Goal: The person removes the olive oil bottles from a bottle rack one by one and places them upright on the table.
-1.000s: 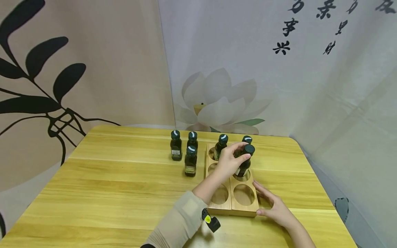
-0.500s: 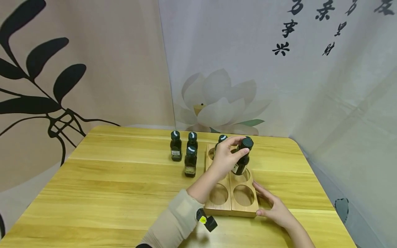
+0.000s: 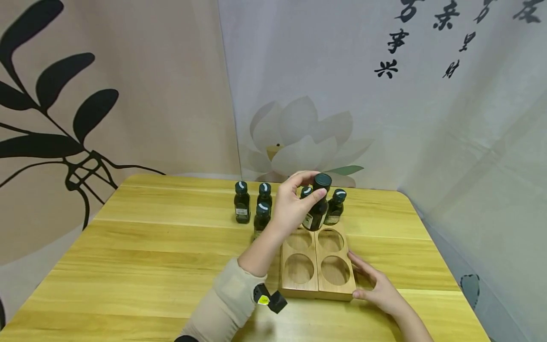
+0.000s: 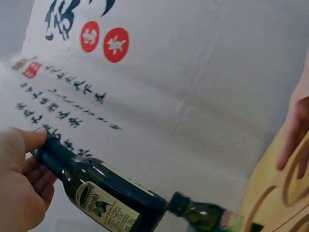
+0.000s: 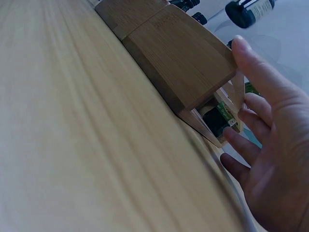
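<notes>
Glass bottle (image 3: 315,216) pinched in left hand (image 3: 292,204), right hand (image 3: 378,286) spread against holed wooden rack (image 3: 316,254)

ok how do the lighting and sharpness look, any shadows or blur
Head: bright, fairly even light, with a faint shadow on the table beside the left sleeve; left wrist: dimmer and tilted, though some print on the held bottle is readable; right wrist: tilted, with the table grain looking soft.

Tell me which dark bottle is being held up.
The held bottle, its cap gripped by the left hand above the wooden rack. Unlike it, three bottles stand on the table and two bottles in the rack.
</notes>
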The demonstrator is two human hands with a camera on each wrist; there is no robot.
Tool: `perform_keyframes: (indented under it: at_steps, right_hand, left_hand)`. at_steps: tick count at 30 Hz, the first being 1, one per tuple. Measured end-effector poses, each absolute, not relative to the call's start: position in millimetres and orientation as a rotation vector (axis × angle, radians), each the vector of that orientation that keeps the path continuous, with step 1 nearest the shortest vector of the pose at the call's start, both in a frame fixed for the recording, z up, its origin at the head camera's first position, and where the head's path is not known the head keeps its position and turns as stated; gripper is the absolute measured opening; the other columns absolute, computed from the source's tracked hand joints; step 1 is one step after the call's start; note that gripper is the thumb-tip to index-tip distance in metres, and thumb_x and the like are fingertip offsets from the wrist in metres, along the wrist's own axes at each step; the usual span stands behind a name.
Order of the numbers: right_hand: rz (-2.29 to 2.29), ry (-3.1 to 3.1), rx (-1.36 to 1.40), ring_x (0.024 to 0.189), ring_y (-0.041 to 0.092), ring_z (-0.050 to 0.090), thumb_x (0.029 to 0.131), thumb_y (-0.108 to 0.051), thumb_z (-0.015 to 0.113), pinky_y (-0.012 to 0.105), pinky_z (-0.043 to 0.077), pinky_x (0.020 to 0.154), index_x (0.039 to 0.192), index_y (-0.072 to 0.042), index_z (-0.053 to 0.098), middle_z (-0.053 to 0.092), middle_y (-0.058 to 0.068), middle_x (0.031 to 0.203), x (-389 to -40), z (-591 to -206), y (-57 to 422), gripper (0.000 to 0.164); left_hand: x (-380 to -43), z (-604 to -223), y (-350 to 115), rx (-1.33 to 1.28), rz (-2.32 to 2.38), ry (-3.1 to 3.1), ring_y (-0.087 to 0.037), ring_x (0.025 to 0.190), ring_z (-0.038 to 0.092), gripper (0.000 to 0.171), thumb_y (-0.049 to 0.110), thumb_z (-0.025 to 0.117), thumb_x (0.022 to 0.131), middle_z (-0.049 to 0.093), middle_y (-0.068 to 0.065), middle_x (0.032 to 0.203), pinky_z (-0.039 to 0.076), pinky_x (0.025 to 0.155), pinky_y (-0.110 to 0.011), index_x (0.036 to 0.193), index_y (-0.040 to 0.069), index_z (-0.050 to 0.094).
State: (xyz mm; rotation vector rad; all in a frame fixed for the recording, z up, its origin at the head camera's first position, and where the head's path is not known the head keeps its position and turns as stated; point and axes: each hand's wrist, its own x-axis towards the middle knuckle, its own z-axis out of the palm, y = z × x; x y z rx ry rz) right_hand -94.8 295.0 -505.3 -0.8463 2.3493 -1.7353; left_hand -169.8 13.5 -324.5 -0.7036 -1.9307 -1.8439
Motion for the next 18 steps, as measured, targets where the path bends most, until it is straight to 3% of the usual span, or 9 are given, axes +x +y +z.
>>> perform_keyframes:
  at_steps: [9, 18]
  right_hand:
    - [-1.718, 2.346, -0.829, 0.13, 0.013, 0.041, 0.079, -0.006, 0.077, 0.019, 0.027, 0.103, 0.149, -0.007, 0.032, 0.029, 0.013, 0.153, -95, -506, 295, 0.083]
    - [-1.712, 2.362, -0.838, 0.13, 0.011, 0.04, 0.079, -0.004, 0.077, 0.018, 0.027, 0.103, 0.149, -0.006, 0.032, 0.029, 0.014, 0.153, -95, -505, 295, 0.084]
  left_hand:
    - [-167, -306, -20, -0.655, -1.772, -1.857, -0.018, 0.092, 0.058, 0.032, 0.002, 0.076, 0.081, 0.064, -0.009, 0.1, 0.045, 0.087, -0.038, 0.111, -0.002, 0.067]
    - [-167, -295, -54, -0.594, -1.753, -1.793, -0.019, 0.089, 0.057, 0.028, -0.001, 0.075, 0.081, 0.064, -0.011, 0.098, 0.046, 0.081, -0.033, 0.107, -0.005, 0.067]
